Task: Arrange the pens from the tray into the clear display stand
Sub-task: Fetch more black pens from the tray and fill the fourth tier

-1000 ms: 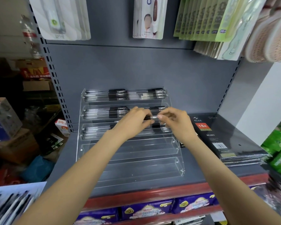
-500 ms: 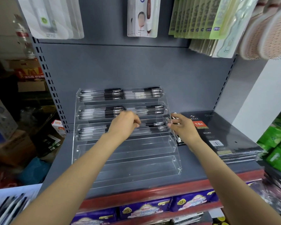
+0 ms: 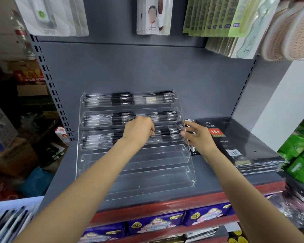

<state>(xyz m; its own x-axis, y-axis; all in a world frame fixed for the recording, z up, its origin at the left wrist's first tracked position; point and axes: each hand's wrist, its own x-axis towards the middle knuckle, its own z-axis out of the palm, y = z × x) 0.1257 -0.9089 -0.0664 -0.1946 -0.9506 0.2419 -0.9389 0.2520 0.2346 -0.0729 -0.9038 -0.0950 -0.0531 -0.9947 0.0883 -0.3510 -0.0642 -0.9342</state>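
Observation:
The clear display stand has stepped tiers on the grey shelf. Its top three tiers hold rows of black-and-clear pens; the two lower tiers hold nothing. My left hand rests on the middle of the third tier, fingers curled down over the pens lying there. At the right end of that tier, my right hand has its fingers apart, the tips touching the stand's side wall. The white tray with several pens shows blurred at the bottom left.
A stack of black diary notebooks lies just right of the stand, green packs beyond it. Packaged goods hang overhead. Purple packs fill the shelf below the red shelf edge. Boxes clutter the floor at left.
Both hands met at the stand's middle around one pen. They have parted: my right hand went right to the stand's side wall, my left hand settled onto the third tier.

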